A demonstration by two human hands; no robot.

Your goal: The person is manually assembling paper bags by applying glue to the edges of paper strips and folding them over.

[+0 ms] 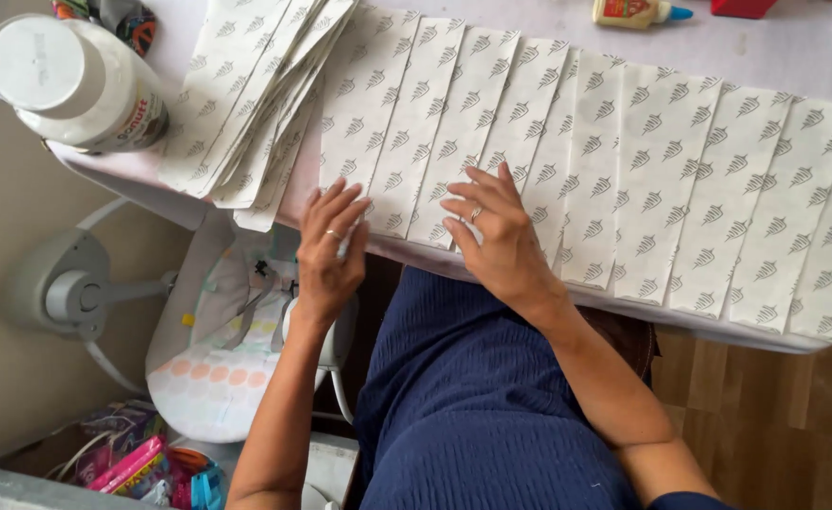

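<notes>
Fingers (492, 189) of right hand (496, 236) spread flat on overlapped patterned paper strips (624, 179); left hand (329, 247) loosely open at near edge, seven o'clock. Likely light, thin, floppy, easily creased; best lifted by near ends. Loose stack (255, 94) at eleven o'clock on table (794, 57).

There is a single view, worn on the person's head and looking steeply down, almost straight onto the near edge of the worktop (529, 28). It sits close: the worktop fills the upper half of the frame, its near edge running slightly downhill to the right. Below that edge the view takes in the person's lap and the floor (765, 416). With one camera, no second view overlaps it.
</notes>
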